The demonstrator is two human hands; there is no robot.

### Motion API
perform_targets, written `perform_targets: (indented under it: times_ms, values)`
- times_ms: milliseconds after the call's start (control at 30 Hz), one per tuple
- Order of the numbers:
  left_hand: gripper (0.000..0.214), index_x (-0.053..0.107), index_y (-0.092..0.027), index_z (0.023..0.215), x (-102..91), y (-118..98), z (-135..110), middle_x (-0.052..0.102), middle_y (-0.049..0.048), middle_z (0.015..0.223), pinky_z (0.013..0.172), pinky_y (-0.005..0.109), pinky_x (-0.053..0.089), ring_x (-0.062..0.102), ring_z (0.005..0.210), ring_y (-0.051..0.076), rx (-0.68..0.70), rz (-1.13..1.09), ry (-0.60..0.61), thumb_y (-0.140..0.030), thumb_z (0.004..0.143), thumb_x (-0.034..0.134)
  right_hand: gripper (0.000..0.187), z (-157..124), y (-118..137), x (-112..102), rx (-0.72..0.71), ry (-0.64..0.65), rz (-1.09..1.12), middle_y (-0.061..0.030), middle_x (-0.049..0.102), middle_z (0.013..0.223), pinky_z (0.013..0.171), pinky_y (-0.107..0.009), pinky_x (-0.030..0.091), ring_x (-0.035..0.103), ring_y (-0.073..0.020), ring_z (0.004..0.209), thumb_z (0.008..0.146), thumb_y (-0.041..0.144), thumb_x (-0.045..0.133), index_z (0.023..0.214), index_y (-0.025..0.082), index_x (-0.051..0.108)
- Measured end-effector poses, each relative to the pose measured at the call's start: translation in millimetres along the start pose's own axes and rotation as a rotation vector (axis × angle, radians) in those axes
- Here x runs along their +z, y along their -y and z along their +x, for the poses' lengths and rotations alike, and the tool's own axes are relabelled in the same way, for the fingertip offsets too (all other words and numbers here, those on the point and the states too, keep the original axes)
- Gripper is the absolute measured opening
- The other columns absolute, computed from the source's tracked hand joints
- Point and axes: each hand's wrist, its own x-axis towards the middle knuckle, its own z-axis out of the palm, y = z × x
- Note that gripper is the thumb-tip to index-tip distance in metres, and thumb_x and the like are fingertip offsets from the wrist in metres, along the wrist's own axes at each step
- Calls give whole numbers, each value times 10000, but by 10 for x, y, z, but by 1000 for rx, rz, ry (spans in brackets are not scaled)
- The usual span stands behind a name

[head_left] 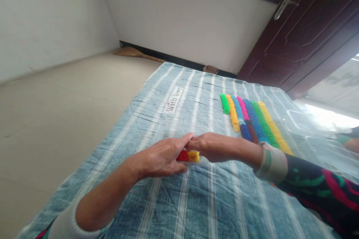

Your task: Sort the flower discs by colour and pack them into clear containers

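Both my hands meet over a clear plastic container [179,127] on the striped cloth. My left hand [161,157] is closed over its near side, thumb low in front and fingers reaching across. Between the hands show a red fuzzy piece [183,155] and a yellow fuzzy piece [194,156], lying side by side in the container. My right hand [214,146] comes in from the right, fingers curled down and touching my left fingertips. What its fingertips grip is hidden. Beyond it lie several fuzzy rolls in rows, among them a green roll [224,104] and a long yellow roll [275,127].
The blue-white striped cloth [168,209] covers the table and carries a "With love" print. Clear plastic boxes [301,121] stand at the right edge, near a blurred hand. A broom [129,51] lies by the wall, and a dark red door [283,44] is at right.
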Motion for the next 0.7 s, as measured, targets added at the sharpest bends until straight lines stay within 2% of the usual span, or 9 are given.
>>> perform_targets:
  times_ms: [267, 467, 700]
  values:
    - [791, 295, -198, 1455, -15, -55, 25, 638, 115, 1177, 850, 359, 492, 619, 1024, 265, 11, -19, 43, -289, 727, 590, 271, -21, -26, 26, 24, -24, 3, -32, 667, 829, 568, -225, 358, 548, -106, 659, 784, 2, 503, 965, 158, 630]
    - [810, 271, -194, 1472, 29, -20, 16, 605, 133, 1249, 904, 391, 479, 597, 1091, 280, -4, -42, 20, -300, 737, 595, 287, -41, -58, 68, 37, -56, 79, -44, 689, 906, 619, -224, 399, 596, -118, 735, 823, 8, 479, 1012, 161, 632]
    - [785, 309, -185, 1447, -15, -91, 21, 593, 137, 1268, 941, 415, 461, 576, 1124, 290, -11, -27, 39, -277, 723, 599, 305, -58, -84, 88, -10, -113, 92, -45, 700, 954, 647, -227, 420, 607, -115, 755, 868, 51, 474, 1098, 178, 629]
